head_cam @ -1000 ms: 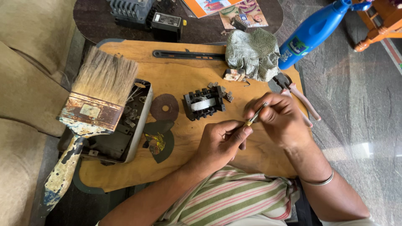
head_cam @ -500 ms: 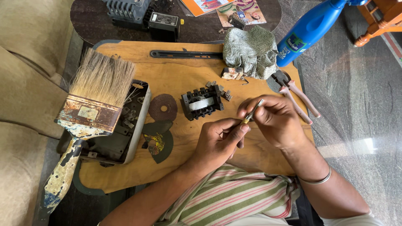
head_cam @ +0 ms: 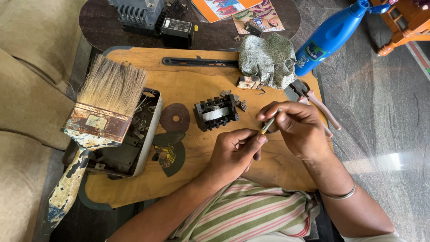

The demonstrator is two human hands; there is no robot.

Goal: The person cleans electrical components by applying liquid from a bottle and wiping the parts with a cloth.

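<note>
The left hand (head_cam: 233, 152) pinched the lower end of a thin metal rod (head_cam: 270, 123); the right hand (head_cam: 298, 127) gripped its upper end, above the wooden board (head_cam: 188, 80). Just beyond lay a black slotted block (head_cam: 217, 112), then pliers (head_cam: 313, 101) and a crumpled cloth (head_cam: 268, 58).

Blue bottle (head_cam: 329, 36), striped pink-green cloth (head_cam: 251, 213), rusty cream paintbrush (head_cam: 96, 123).

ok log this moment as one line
left hand: pinches lower end of thin rod | right hand: grips its upper end | beside: black slotted block, pliers | surface: wooden board
</note>
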